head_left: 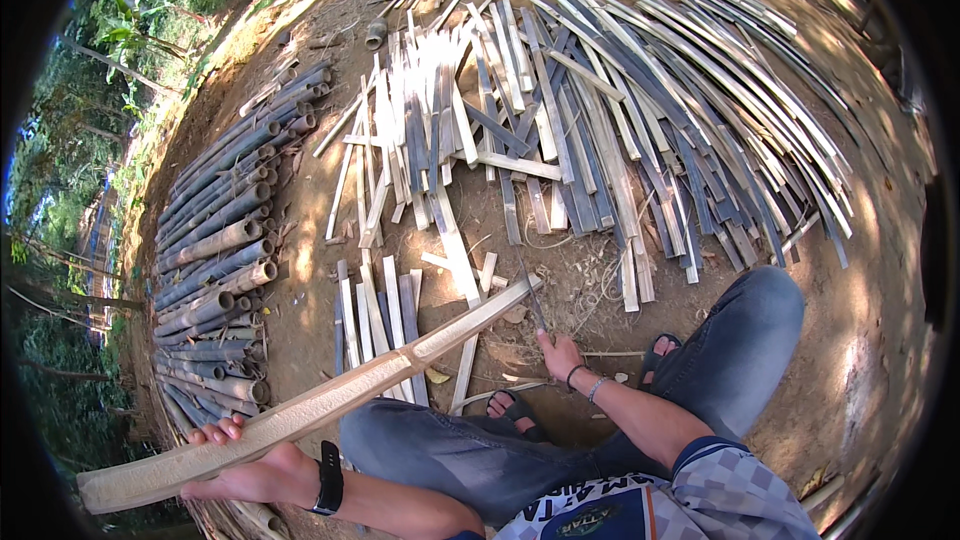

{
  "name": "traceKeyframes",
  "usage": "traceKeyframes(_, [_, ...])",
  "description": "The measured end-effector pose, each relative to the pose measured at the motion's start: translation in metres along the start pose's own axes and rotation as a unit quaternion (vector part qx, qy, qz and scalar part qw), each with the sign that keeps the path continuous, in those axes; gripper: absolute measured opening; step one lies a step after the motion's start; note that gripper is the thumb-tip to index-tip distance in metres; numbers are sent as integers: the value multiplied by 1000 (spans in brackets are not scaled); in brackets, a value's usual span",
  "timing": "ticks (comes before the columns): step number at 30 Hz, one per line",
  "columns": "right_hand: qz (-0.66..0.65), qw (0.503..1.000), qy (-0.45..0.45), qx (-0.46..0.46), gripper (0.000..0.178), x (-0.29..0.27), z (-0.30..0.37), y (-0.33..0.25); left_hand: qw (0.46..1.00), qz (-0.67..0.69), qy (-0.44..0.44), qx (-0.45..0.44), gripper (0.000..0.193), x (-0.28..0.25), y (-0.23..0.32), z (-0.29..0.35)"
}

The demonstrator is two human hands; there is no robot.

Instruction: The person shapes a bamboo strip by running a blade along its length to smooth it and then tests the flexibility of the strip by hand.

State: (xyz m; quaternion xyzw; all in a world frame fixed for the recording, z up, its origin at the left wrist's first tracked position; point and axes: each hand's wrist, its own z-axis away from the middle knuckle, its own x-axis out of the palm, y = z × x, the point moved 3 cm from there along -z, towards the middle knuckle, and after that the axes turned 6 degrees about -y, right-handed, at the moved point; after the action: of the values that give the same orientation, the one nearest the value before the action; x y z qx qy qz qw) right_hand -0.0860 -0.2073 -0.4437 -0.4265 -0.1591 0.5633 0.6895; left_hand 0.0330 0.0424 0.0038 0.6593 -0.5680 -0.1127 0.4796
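Note:
A long split bamboo strip (330, 397) runs slantwise from the lower left up to the middle, its pale hollow inner side facing up and a node partway along. My left hand (262, 470) is closed around it near its lower-left end, fingertips showing over the upper edge. In my closed right hand (563, 357) is a knife with a thin dark blade (533, 307). The blade points away from me and meets or crosses the strip's far tip; whether it cuts in, I cannot tell. The knife's handle is mostly hidden by my fingers.
Ahead lies a wide, loose pile of split bamboo strips (570, 130), pale and dark. A small row of strips (390, 315) lies nearer. Whole bamboo poles (215, 245) are stacked at the left. Shavings (590, 290) litter the dirt by my sandalled feet. My bent knees flank the work.

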Motion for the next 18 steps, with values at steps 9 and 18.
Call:
traceKeyframes(9, [22, 1000, -11, 18, 68, -14, -11, 17, 999, 36, -26, -17, 64, 4, -5, 1])
traceKeyframes(18, [61, 998, -12, 29, 64, -21, 11, 2, 999, 43, -26, -20, 64, -8, -8, -9])
